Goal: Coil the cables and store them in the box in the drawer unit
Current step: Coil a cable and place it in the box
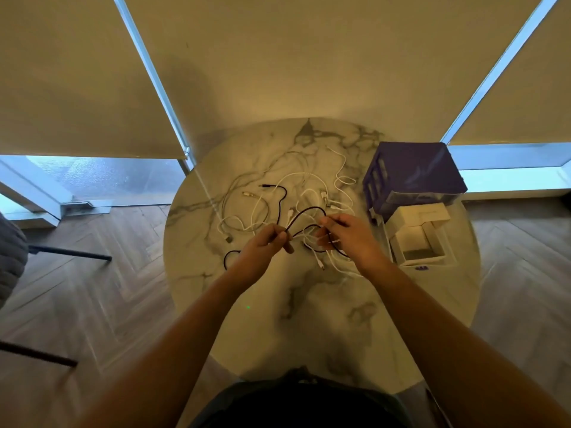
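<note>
Hands meet above a round marble worktop (272,329). Left hand (265,245) pinches a black cable (304,211) in its grip; right hand (349,234) pinches the same cable further along, a loop arching between them. White cables (312,193) lie tangled beneath and beyond. Purple drawer unit (414,177) stands at the right, its drawer open, white box (417,239) inside, lid up.
</note>
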